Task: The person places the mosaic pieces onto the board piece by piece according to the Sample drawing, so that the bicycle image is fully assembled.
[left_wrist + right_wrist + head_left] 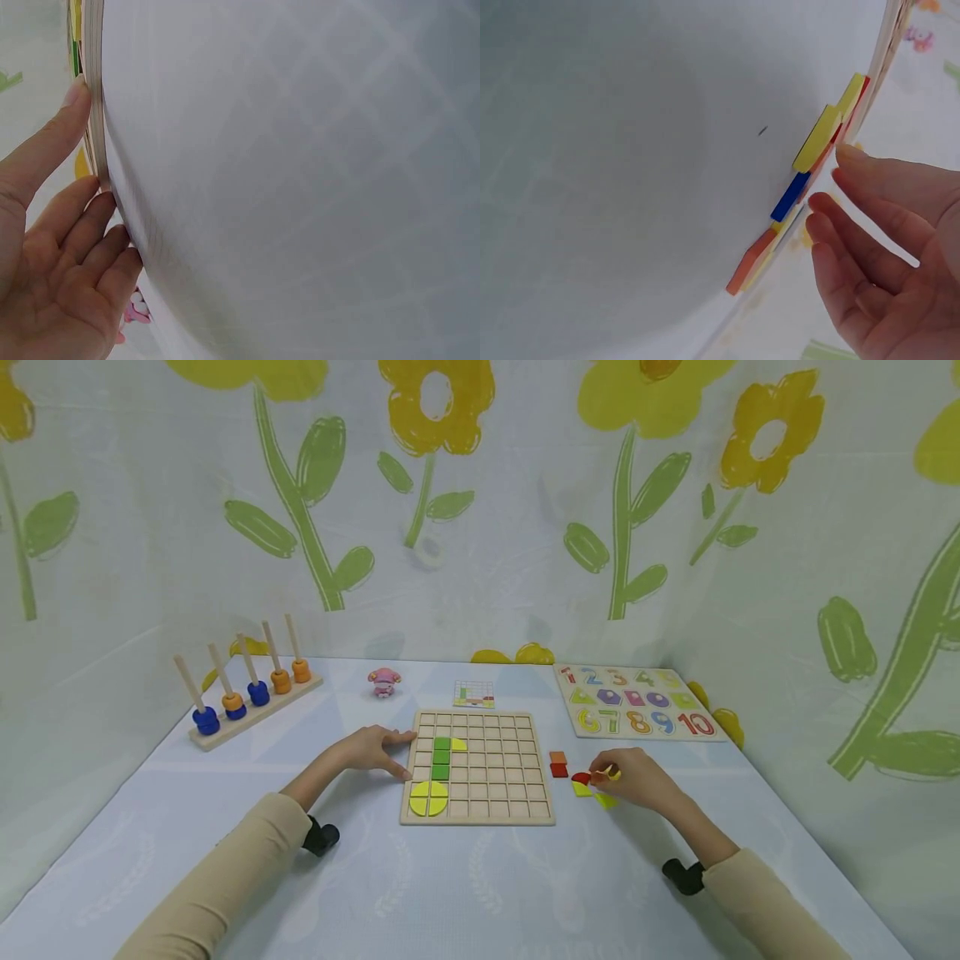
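My left hand [369, 749] rests at the left edge of a wooden grid board [483, 818], its thumb and fingertips touching the side. On the board lie several green squares [441, 757], a yellow quarter-round [459, 745] and a yellow circle of quarter pieces [420, 806]. To the right of the board, my right hand [633, 777] is over a loose group of pieces, thumb and index fingertips close together right at them. Yellow pieces [816, 139], a blue piece [790, 196] and an orange piece [750, 261] show beside those fingertips in the right wrist view.
An orange square [557, 757] and a red square [558, 770] lie just right of the board. Behind it is a small pattern card [474, 687]. A pink figurine [385, 681], a peg stacker [258, 714] and a number puzzle [637, 700] stand farther back.
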### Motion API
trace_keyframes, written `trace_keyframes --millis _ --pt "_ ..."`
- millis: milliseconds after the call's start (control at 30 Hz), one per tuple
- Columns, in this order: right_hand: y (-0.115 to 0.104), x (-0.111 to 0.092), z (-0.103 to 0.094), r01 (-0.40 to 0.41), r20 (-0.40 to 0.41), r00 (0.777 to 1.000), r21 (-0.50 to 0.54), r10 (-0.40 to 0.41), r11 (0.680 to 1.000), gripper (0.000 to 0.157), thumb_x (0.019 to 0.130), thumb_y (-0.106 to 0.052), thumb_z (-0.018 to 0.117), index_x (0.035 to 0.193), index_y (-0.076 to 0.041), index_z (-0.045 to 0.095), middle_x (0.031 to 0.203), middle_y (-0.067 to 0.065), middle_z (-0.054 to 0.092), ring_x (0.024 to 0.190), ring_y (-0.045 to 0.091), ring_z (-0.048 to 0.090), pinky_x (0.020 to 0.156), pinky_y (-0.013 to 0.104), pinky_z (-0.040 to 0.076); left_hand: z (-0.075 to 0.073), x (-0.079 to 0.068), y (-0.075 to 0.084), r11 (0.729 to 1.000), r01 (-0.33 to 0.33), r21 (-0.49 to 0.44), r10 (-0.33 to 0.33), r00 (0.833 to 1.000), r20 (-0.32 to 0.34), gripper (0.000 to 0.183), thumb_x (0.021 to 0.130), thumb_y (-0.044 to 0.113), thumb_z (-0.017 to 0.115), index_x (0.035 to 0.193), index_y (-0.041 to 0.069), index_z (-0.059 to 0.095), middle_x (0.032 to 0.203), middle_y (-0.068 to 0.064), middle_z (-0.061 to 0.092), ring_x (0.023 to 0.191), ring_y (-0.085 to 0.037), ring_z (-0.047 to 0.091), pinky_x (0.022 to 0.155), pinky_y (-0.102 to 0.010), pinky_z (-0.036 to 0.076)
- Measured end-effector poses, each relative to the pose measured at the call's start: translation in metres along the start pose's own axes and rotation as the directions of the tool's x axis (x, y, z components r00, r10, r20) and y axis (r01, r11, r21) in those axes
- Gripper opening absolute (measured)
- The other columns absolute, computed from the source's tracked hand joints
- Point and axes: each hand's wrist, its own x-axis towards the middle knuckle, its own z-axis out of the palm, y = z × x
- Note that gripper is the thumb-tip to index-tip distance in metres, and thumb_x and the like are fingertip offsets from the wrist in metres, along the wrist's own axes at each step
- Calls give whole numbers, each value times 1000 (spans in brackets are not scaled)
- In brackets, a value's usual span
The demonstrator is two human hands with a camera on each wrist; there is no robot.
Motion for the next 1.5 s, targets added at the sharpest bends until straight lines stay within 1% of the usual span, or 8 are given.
trace_keyframes --millis 233,567,800,1000,1133,1233,1367,1500 --pt "9 3 2 -25 29 999 -38 26 999 17 79 -5 77 95 -7 71 87 1 66 81 19 57 75 36 53 0 -1 1 1000 -2 1 2 1000 -1 84 76 37 81 147 15 42 149 -26 34 138 -42 29 107 -60 28" --pt "3 9 3 -40 44 998 -39 42 998 15 81 -4 76 94 -6 71 82 0 65 75 16 56 71 31 54 1 0 0 1000 -7 5 7 1000 -2 83 77 38 81 147 15 42 149 -26 33 138 -42 29 107 -59 27" --pt "4 11 4 -49 29 998 -61 51 997 15 79 -5 77 93 -6 71 80 -1 63 73 16 55 70 31 53 0 0 0 1000 -3 -3 3 1000 -2 84 76 38 81 147 15 42 149 -26 33 138 -43 28 107 -60 27" --pt "4 11 2 -49 24 998 -17 49 999 15 80 -7 77 94 -6 72 79 -2 62 74 16 55 68 29 52 0 -1 1 1000 -4 -7 4 1000 -6 83 76 37 81 146 15 42 149 -25 34 138 -42 28 107 -60 27" --pt "2 11 2 -7 4 1000 -7 7 1000 15 80 -8 76 95 -5 73 79 -3 64 73 15 55 65 27 51 0 -1 1 1000 -5 -6 5 1000 -7 83 76 37 81 146 15 42 149 -25 33 139 -42 28 107 -60 27" --pt "-2 12 2 54 -20 998 16 -54 998 14 80 -6 76 93 -4 73 78 -3 65 72 14 56 63 25 51 0 -1 1 1000 6 -14 -6 1000 -9 84 76 37 82 146 16 43 149 -24 34 139 -41 28 108 -59 27" --pt "-8 15 5 134 -44 990 54 -132 990 13 80 -5 76 93 -2 74 80 -2 67 72 13 58 62 23 51 0 0 1 1000 11 -21 -11 1000 -9 83 76 37 82 147 16 42 150 -24 33 139 -41 27 108 -59 26" --pt "-15 20 10 180 -58 983 88 -175 980 16 80 -5 77 95 -1 74 82 -2 68 72 12 59 63 23 52 1 0 1 1000 8 -9 -8 1000 -5 82 77 37 81 147 17 42 150 -25 32 139 -42 27 107 -60 27"
